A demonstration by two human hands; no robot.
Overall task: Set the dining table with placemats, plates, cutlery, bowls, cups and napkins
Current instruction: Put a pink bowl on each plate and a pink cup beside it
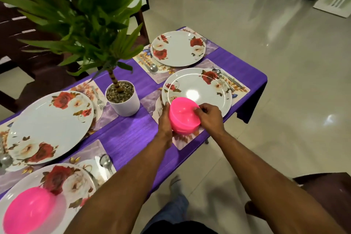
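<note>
The near edge of the rose plate [197, 89] is hidden by stacked pink bowls [184, 116], which are gripped by the left hand [165, 119] and pinched at the rim by the right hand [209, 118].

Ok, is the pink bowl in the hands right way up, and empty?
Upright and empty. The pink bowl opens upward, its bare inside showing. It looks like a stack, gripped by the left hand and right hand.

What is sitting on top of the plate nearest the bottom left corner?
A pink bowl sits on that floral plate, open side up and seemingly empty. Whatever part of the plate's pattern lies beneath the bowl is covered.
</note>
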